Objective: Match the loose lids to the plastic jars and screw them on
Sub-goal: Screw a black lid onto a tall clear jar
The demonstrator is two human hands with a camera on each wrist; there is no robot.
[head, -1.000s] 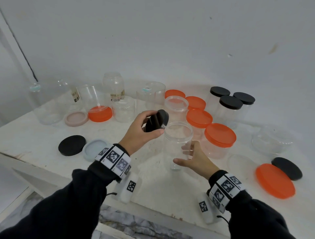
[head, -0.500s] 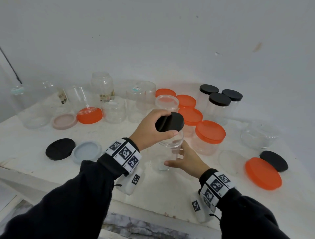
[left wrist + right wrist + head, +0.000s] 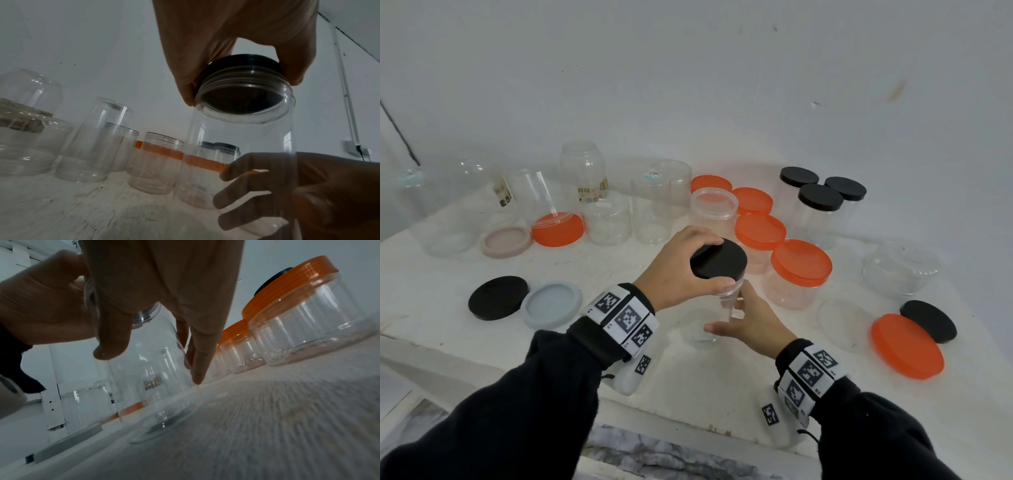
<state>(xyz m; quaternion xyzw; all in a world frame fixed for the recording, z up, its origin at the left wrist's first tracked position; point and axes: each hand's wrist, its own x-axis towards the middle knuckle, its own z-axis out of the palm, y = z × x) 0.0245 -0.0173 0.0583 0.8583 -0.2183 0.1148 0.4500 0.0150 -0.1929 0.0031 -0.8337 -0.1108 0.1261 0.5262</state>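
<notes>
The person stands over the white surface [image 3: 722,387] with both hands working on one clear jar [image 3: 726,301] right in front of them. The left hand [image 3: 674,270] comes in from above and grasps the black lid [image 3: 718,258] by its rim, thumb on the near edge and fingers wrapped round the far side. The lid sits on the jar's mouth; from the left wrist view it [image 3: 242,68] covers the threaded neck of the jar [image 3: 244,134], slightly tilted, with some threads showing below its edge. The right hand [image 3: 750,322] is lower and to the right, clasping the jar's body: thumb toward the person, fingers curled round the far side, seen through the plastic. The jar's base stands on the surface, as the right wrist view shows [image 3: 162,426].

Just beyond the hands is a row of jars with orange lids [image 3: 800,262], and behind those three black-capped jars [image 3: 820,197] near the wall. An open jar [image 3: 714,205] stands right behind the left hand. To the left lie a loose black lid [image 3: 498,297] and a grey-blue lid [image 3: 551,304], touching each other. At the right an orange lid [image 3: 907,346] lies beside another black lid [image 3: 928,320].
</notes>
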